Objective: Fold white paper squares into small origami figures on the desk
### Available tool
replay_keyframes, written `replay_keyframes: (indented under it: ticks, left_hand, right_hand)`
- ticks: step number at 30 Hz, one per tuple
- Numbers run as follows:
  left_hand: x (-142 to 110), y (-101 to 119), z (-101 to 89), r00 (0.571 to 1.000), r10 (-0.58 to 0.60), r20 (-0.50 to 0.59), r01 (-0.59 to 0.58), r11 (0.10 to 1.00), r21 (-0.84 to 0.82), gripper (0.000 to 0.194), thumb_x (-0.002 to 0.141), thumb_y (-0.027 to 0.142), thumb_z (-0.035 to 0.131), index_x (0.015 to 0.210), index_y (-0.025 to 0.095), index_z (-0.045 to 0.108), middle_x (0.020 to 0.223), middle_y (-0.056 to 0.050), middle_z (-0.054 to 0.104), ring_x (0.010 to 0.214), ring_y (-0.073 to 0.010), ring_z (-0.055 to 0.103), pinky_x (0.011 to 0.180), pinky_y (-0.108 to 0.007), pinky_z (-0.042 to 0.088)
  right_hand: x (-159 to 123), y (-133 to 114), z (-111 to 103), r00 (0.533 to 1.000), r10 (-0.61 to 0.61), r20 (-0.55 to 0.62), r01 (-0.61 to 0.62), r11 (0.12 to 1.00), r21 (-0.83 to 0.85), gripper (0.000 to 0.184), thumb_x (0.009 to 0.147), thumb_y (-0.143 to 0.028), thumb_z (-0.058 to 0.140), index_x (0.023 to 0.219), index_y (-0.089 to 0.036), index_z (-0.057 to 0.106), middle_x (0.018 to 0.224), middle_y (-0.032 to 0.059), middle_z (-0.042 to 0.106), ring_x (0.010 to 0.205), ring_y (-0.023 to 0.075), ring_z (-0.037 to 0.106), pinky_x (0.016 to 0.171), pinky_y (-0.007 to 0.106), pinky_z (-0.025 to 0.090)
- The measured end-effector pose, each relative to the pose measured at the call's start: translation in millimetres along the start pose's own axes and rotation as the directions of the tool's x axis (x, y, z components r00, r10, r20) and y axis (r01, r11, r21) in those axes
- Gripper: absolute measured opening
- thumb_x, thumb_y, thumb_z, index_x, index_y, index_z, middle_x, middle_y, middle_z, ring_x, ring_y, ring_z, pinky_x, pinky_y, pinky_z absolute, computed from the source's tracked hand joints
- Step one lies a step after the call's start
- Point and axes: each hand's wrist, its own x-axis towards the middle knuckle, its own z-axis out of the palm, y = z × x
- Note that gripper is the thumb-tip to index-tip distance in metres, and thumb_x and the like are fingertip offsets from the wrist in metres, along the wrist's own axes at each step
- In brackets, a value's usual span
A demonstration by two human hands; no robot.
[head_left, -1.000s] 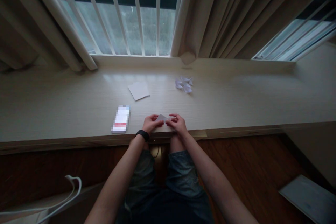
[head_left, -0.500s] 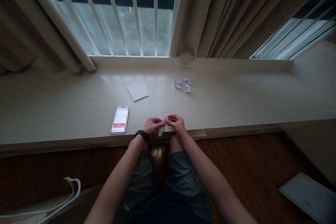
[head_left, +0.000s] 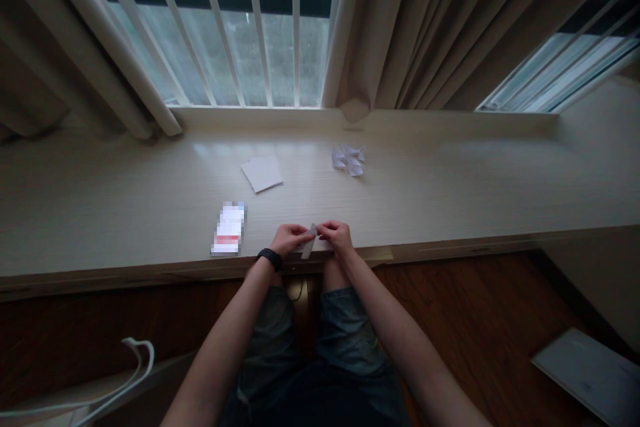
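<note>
Near the front edge of the pale desk, a narrow folded strip of white paper (head_left: 309,248) is tilted between my two hands. My left hand (head_left: 289,238), with a black band on its wrist, pinches the strip from the left between thumb and fingers. From the right, the curled fingers of my right hand (head_left: 336,235) are closed at the strip's upper edge. Farther back lies a small stack of white paper squares (head_left: 262,175). Several folded white paper pieces (head_left: 349,161) sit in a cluster to its right.
A phone (head_left: 229,229) with a lit, blurred screen lies left of my hands on the desk (head_left: 450,187). Behind are a barred window (head_left: 240,47) and beige curtains (head_left: 400,33). A white cable (head_left: 145,360) is at lower left, a flat grey panel (head_left: 590,373) at lower right.
My right hand's fingers have shifted slightly at the strip's upper end. The left hand has barely moved, and the things on the desk stay where they were.
</note>
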Motion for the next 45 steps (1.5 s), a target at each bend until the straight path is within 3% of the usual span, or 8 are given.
replay_keyframes:
  ticks: [9,13,17,24,31,38,42,45]
  left_hand:
    - [1,1,-3.2,1.000,-0.008,0.028,0.010,0.997,-0.077,0.039,0.064,0.046,0.076,0.082,0.012,0.074,0.071,-0.005,0.070,0.061,-0.0126,0.057,0.056,-0.022,0.041]
    - [1,1,-2.4,0.994,-0.033,-0.101,0.013,0.981,-0.194,0.040,0.060,0.045,0.079,0.081,0.011,0.074,0.071,-0.005,0.070,0.058,-0.0117,0.056,0.054,-0.022,0.040]
    - [1,4,-1.5,0.989,-0.094,-0.112,0.052,0.943,-0.329,0.040,0.054,0.042,0.083,0.077,0.010,0.073,0.067,-0.006,0.069,0.056,-0.0115,0.056,0.053,-0.023,0.041]
    - [2,3,-2.6,0.989,-0.120,-0.087,0.081,0.930,-0.359,0.036,0.050,0.037,0.086,0.070,0.011,0.072,0.063,-0.004,0.067,0.054,-0.0113,0.056,0.054,-0.024,0.042]
    - [-2,8,-2.9,0.994,-0.094,-0.057,0.072,0.948,-0.311,0.036,0.053,0.039,0.083,0.071,0.010,0.072,0.065,-0.006,0.068,0.056,-0.0134,0.057,0.055,-0.025,0.042]
    - [2,2,-2.4,0.997,-0.001,-0.074,-0.011,0.987,-0.158,0.037,0.058,0.045,0.079,0.073,0.011,0.073,0.067,-0.005,0.068,0.059,-0.0130,0.055,0.055,-0.023,0.038]
    - [3,-1,-1.3,0.989,-0.018,-0.150,-0.012,0.981,-0.193,0.038,0.058,0.046,0.079,0.072,0.011,0.073,0.065,-0.005,0.067,0.056,-0.0121,0.053,0.053,-0.023,0.037]
    - [3,-1,0.1,0.976,-0.041,-0.212,-0.014,0.967,-0.254,0.039,0.056,0.046,0.080,0.072,0.011,0.073,0.063,-0.004,0.066,0.054,-0.0115,0.052,0.052,-0.023,0.036]
  right_hand:
    - [1,4,5,0.997,-0.068,-0.026,0.065,0.994,-0.088,0.034,0.066,-0.049,0.070,0.068,-0.016,0.069,0.063,0.0029,0.066,0.056,0.0140,0.057,0.053,0.026,0.048]
    - [-5,5,6,0.994,-0.097,0.055,0.110,0.946,-0.306,0.036,0.066,-0.052,0.070,0.074,-0.016,0.071,0.067,0.0039,0.069,0.060,0.0161,0.061,0.053,0.024,0.047]
    - [-5,6,8,0.987,-0.115,0.115,0.157,0.865,-0.477,0.035,0.067,-0.050,0.070,0.071,-0.016,0.072,0.064,0.0040,0.068,0.058,0.0153,0.059,0.052,0.023,0.042]
    - [2,7,3,0.981,-0.012,0.191,0.090,0.911,-0.402,0.036,0.065,-0.050,0.071,0.067,-0.014,0.071,0.060,0.0042,0.068,0.054,0.0142,0.058,0.050,0.022,0.040]
    - [8,3,-2,0.974,0.037,0.222,0.005,0.982,-0.188,0.040,0.058,-0.051,0.075,0.071,-0.013,0.067,0.063,0.0026,0.066,0.053,0.0125,0.057,0.052,0.024,0.045]
    - [6,6,-4,0.974,0.012,0.227,0.046,0.968,-0.248,0.034,0.062,-0.047,0.073,0.063,-0.014,0.065,0.055,0.0010,0.062,0.050,0.0115,0.054,0.049,0.022,0.041]
    - [5,3,-1,0.965,0.028,0.259,0.056,0.949,-0.311,0.036,0.065,-0.048,0.070,0.074,-0.014,0.068,0.065,0.0026,0.066,0.054,0.0127,0.057,0.050,0.022,0.042]
    - [3,3,2,0.962,0.009,0.273,0.126,0.872,-0.473,0.036,0.069,-0.050,0.067,0.069,-0.014,0.069,0.059,0.0018,0.065,0.052,0.0118,0.055,0.048,0.021,0.037]
